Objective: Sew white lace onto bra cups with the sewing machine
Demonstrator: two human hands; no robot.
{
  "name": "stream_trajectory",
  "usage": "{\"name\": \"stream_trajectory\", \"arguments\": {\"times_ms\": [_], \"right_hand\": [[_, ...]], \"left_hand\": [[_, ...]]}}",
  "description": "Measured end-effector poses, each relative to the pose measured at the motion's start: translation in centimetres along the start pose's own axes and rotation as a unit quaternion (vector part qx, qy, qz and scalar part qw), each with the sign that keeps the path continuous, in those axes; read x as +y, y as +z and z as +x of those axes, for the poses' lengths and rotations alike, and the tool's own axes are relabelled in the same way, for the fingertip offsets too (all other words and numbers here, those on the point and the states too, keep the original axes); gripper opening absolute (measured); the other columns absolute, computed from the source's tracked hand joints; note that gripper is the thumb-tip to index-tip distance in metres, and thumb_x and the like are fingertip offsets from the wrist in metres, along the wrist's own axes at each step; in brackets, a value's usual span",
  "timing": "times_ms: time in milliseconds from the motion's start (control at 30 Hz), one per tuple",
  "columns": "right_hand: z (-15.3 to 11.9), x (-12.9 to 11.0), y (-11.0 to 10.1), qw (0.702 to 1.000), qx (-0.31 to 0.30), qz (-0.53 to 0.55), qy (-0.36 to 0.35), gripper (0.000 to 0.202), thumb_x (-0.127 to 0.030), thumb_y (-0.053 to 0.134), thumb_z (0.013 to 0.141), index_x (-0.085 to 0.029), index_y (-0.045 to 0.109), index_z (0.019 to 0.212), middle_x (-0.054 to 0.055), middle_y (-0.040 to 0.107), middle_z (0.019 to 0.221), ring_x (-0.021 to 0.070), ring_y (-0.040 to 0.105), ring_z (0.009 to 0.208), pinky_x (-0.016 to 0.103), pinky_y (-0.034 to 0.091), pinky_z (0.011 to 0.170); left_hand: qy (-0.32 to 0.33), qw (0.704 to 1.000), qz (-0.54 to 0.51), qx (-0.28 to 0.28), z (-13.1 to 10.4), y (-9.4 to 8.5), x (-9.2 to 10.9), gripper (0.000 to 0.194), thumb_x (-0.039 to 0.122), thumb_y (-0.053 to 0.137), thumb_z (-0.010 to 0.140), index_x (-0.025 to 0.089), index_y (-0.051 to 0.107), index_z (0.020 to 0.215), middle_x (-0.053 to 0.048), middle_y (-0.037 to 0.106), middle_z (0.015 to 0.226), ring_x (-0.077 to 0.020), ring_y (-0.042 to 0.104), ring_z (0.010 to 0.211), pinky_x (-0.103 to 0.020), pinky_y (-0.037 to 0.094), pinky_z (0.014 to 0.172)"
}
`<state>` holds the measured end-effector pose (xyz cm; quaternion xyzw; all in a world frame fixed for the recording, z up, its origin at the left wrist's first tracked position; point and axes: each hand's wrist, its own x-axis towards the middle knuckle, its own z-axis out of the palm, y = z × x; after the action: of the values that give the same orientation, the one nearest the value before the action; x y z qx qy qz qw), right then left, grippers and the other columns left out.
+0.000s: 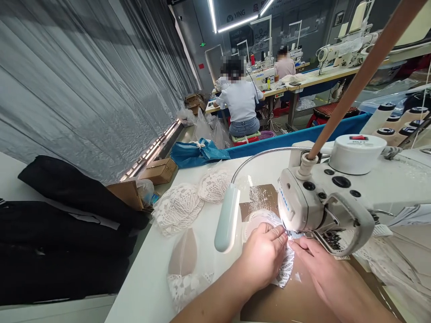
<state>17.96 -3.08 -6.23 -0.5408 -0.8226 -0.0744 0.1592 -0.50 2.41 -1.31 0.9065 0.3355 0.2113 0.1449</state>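
Observation:
White lace fabric (287,268) lies under the head of a white sewing machine (305,199), its patterned end hanging toward me. My left hand (264,253) presses on it with fingers close together, right beside the needle area. From the other side, my right hand (318,258) holds the lace's edge near the same spot, its thumb pointing at the fabric; some of its fingertips are hidden. The needle and presser foot cannot be made out behind my fingers and the machine head. A rounded lace cup (252,223) rests just beyond my left hand.
Lace cups (180,206) and a sheer lace piece (183,255) lie on the white table (144,282) at left. A lamp (227,220) on a bendy neck stands near my left hand. Thread cones (380,116) are at right. One person (239,101) sits ahead, another farther off.

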Motion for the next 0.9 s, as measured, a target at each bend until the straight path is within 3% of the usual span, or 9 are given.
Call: {"name": "stream_trajectory", "arguments": {"times_ms": [367, 567, 733, 900], "right_hand": [[-0.1, 0.1, -0.4, 1.000, -0.009, -0.005, -0.018, 0.063, 0.004, 0.033, 0.075, -0.024, 0.063, 0.123, 0.009, 0.068, 0.114, 0.0222, 0.069, 0.087, 0.027, 0.054, 0.055], [-0.1, 0.1, -0.4, 0.999, -0.021, 0.031, -0.011, 0.061, 0.002, 0.033, 0.075, -0.025, 0.062, 0.122, 0.007, 0.067, 0.113, 0.0175, 0.067, 0.072, 0.025, 0.048, 0.047], [0.1, 0.2, -0.6, 0.998, -0.001, 0.053, -0.022, 0.060, 0.003, 0.034, 0.073, -0.022, 0.063, 0.119, 0.007, 0.067, 0.108, 0.0204, 0.067, 0.079, 0.030, 0.053, 0.057], [0.5, 0.4, -1.2, 0.998, -0.009, 0.038, -0.052, 0.056, 0.003, 0.034, 0.075, -0.018, 0.063, 0.119, 0.008, 0.066, 0.094, 0.0205, 0.067, 0.074, 0.033, 0.056, 0.061]], "left_hand": [[0.004, 1.000, -0.019, 0.019, 0.2, 0.0, -0.6, 0.025, 0.016, 0.045, 0.092, 0.012, 0.065, 0.106, -0.015, 0.065, 0.112, -0.0217, 0.057, 0.089, -0.035, 0.048, 0.079], [-0.041, 0.998, 0.057, 0.001, -0.2, -0.3, -0.2, 0.034, 0.023, 0.047, 0.092, 0.016, 0.060, 0.122, -0.012, 0.059, 0.129, -0.0264, 0.054, 0.102, -0.041, 0.046, 0.083], [-0.070, 0.993, 0.094, -0.025, -0.9, -0.4, 0.0, 0.046, 0.039, 0.046, 0.092, 0.021, 0.051, 0.134, -0.007, 0.049, 0.141, -0.0384, 0.037, 0.129, -0.054, 0.036, 0.098], [-0.135, 0.982, 0.121, -0.050, -1.6, -1.2, 0.9, 0.054, 0.050, 0.040, 0.094, 0.019, 0.048, 0.138, -0.010, 0.044, 0.146, -0.0434, 0.032, 0.133, -0.059, 0.031, 0.104]]}}
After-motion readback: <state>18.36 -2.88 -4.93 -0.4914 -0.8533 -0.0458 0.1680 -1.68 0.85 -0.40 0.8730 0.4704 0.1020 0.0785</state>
